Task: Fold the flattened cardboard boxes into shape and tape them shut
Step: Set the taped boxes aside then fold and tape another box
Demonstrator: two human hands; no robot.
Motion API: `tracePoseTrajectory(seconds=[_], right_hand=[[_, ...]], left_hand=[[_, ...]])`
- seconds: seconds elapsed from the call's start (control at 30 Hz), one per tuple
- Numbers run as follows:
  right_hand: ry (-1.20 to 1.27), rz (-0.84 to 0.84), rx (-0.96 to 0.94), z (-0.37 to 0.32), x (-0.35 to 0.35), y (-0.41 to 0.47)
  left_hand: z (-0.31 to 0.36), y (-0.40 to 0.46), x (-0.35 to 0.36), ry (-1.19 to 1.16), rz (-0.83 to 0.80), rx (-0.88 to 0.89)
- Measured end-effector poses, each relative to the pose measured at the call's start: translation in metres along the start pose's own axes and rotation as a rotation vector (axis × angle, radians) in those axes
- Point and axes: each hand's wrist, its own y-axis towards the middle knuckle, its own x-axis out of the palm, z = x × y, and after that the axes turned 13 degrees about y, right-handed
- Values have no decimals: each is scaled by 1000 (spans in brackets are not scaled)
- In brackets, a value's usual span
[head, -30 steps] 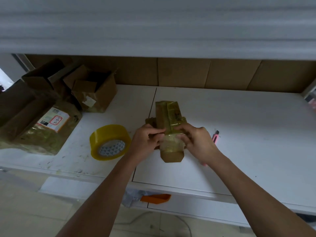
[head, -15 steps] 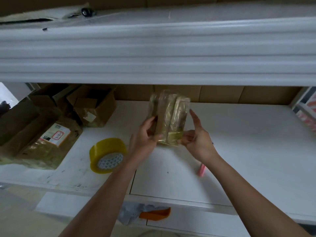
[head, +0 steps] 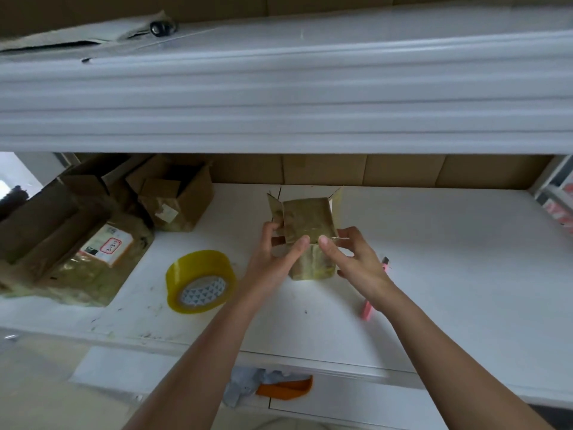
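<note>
Here both hands (head: pixel 273 252) (head: pixel 353 259) grip the box (head: pixel 307 225).

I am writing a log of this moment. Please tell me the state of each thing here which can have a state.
small box: held up, far flaps open
left hand: grips the small box
right hand: pinches the small box
tape roll: on the table, untouched
big carton: flaps open
</note>
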Motion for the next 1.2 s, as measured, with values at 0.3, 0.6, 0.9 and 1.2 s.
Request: tracePoseTrajectory(seconds=[0.3,0.6,0.9,1.2], right_hand=[[80,-17,-44,3,4,1],[13,16,-69,7,0,-12],[-88,-184,84,24,-4,-18],[65,1,160,31,-8,-20]], left_hand=[[-6,-6,-2,-146,-39,-18],[-7,-12,-7,-92,19,10],[-11,-22,-7,5,-136,-114],[-14,-19,1,-5,-36,-196]])
